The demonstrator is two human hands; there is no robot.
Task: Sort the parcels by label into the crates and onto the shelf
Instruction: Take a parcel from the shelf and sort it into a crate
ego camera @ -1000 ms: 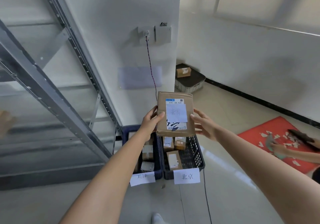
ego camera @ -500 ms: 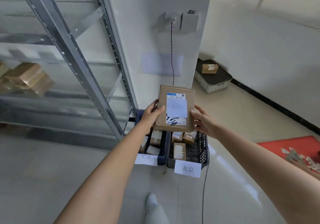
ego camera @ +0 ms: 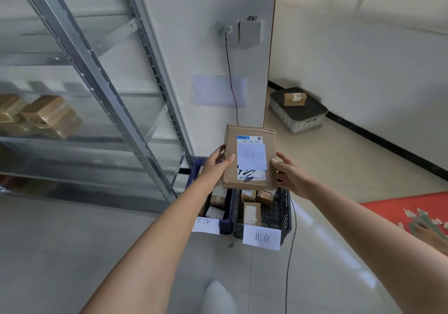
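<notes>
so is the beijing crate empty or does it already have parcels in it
Not empty. The black crate behind the 北京 sign already holds at least three small parcels, with much of its mesh floor still bare.

Head view: worn at head height, looked forward and down along both forearms.
Facing: toward white pillar (ego camera: 213,54) and two floor crates (ego camera: 278,214).
Nearness: held parcel (ego camera: 249,158) close, at arm's reach; shelf (ego camera: 101,76) near left.
Shared: single view only.
</notes>
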